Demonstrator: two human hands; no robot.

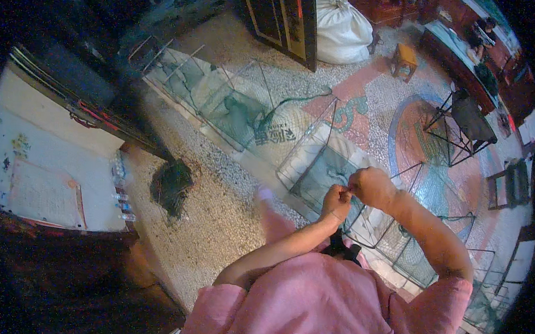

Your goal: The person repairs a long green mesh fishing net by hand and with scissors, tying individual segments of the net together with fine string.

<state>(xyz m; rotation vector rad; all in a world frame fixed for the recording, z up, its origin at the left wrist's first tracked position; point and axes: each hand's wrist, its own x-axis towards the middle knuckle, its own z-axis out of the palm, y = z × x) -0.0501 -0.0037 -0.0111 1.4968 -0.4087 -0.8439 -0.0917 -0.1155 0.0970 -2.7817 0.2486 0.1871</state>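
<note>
My left hand (337,203) and my right hand (372,186) meet in front of me, fingers closed and pressed together. Whatever they pinch is too small or hidden to name. Right below them lies a long cage-like net (318,175) of green mesh on dark rectangular wire frames. It stretches over the floor from the far left, past my hands, to the lower right. A bunched fold of green netting (240,115) lies on its far part, and a strand of mesh trails toward the middle of the floor.
A folding stool (463,122) with a dark seat stands at right, a small wooden stool (404,61) farther back. By an open door (285,24) sits a full white sack (343,33). A dark green bundle (172,184) lies at left near a white table (46,175). Another person (481,36) is at the far right.
</note>
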